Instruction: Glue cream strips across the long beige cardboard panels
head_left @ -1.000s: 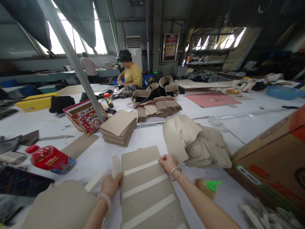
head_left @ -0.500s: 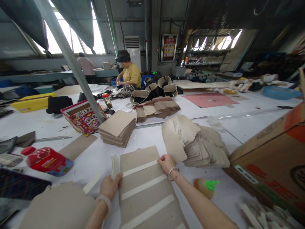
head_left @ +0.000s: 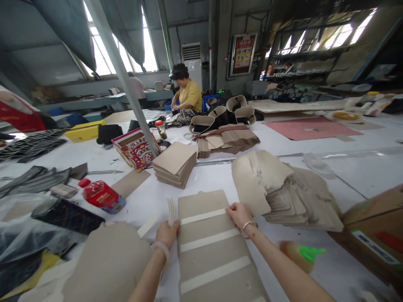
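A long grey-beige cardboard piece (head_left: pixel 210 251) lies in front of me, with several white strips across it. My left hand (head_left: pixel 166 235) is closed round a small bundle of white strips (head_left: pixel 171 212), its thumb at the board's left edge. At the right edge, my right hand (head_left: pixel 239 216) pinches the end of the uppermost white strip (head_left: pixel 204 215), which lies flat across the board. A loose white strip (head_left: pixel 147 226) is left of my left hand, by another cardboard piece (head_left: pixel 107 260).
A fanned pile of cardboard pieces (head_left: pixel 283 188) lies right, near a green-tipped glue bottle (head_left: pixel 299 255) and a carton (head_left: pixel 374 226). Ahead are a cardboard stack (head_left: pixel 174 163) and a metal pole (head_left: pixel 126 79). A red bottle (head_left: pixel 102 196) lies left. A person (head_left: pixel 189 94) works across the table.
The camera has turned left, so the scene sits further right in view. Both hands keep their places at the board's edges, the right still at the top strip's end.
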A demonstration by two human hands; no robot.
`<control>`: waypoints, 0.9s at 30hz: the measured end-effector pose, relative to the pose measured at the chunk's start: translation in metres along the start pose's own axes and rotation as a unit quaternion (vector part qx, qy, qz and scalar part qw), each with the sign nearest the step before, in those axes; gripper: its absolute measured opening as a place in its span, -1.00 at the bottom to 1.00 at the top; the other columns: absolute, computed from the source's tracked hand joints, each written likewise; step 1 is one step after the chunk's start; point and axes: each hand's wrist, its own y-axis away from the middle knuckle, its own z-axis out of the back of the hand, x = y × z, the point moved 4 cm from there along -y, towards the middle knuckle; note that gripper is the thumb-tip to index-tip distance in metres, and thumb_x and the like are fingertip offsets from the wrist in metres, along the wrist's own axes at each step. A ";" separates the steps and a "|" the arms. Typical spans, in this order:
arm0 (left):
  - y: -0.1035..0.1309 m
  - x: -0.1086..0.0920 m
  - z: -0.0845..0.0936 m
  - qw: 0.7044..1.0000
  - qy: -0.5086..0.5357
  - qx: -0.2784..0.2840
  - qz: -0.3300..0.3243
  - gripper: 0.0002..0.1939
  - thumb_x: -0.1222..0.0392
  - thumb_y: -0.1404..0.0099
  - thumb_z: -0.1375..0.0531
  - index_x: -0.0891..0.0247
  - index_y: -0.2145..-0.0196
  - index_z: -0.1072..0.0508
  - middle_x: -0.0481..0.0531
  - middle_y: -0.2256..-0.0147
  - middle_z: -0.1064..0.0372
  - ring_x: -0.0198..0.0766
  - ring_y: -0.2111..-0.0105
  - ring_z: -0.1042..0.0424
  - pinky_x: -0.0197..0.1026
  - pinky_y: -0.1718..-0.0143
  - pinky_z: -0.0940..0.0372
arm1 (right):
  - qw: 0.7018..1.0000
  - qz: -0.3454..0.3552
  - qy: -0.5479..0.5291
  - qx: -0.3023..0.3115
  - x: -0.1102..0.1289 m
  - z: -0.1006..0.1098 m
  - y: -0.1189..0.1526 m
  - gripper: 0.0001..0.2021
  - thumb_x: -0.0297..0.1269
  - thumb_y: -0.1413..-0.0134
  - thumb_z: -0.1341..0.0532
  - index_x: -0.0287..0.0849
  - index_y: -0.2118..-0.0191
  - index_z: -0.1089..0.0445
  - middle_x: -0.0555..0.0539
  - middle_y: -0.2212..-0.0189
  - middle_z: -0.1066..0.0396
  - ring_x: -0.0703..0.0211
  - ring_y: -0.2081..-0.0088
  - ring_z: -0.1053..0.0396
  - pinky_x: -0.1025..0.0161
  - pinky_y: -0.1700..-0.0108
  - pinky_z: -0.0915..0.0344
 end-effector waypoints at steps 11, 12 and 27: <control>0.010 -0.016 0.006 0.996 -0.083 -0.028 -0.033 -0.69 0.02 -0.19 0.01 0.29 0.34 -0.37 0.17 0.38 -0.44 -0.11 0.31 -0.42 -0.21 0.35 -0.17 | 0.995 0.031 0.085 -0.030 0.007 0.000 0.002 -0.92 -0.30 0.06 -0.13 -0.16 0.39 -0.33 0.00 0.52 -0.36 0.24 0.48 -0.28 0.35 0.47 -0.05; 0.012 -0.020 0.006 0.994 -0.095 -0.036 -0.044 -0.72 0.06 -0.19 0.02 0.29 0.30 -0.34 0.17 0.34 -0.43 -0.11 0.28 -0.41 -0.21 0.33 -0.16 | 0.991 0.057 0.116 -0.037 0.012 0.001 0.005 -0.88 -0.34 0.04 -0.11 -0.14 0.31 -0.32 -0.01 0.45 -0.37 0.23 0.46 -0.28 0.34 0.46 -0.04; 0.025 -0.043 0.001 0.976 -0.152 -0.008 -0.157 -0.77 0.29 -0.18 0.03 0.16 0.31 -0.40 0.01 0.15 -0.33 -0.30 0.30 -0.37 -0.30 0.34 -0.13 | 0.795 0.459 0.379 0.118 0.048 -0.002 0.026 -0.49 -0.46 -0.08 -0.03 0.28 -0.08 -0.11 -0.10 0.17 -0.23 0.11 0.18 -0.23 0.28 0.33 -0.18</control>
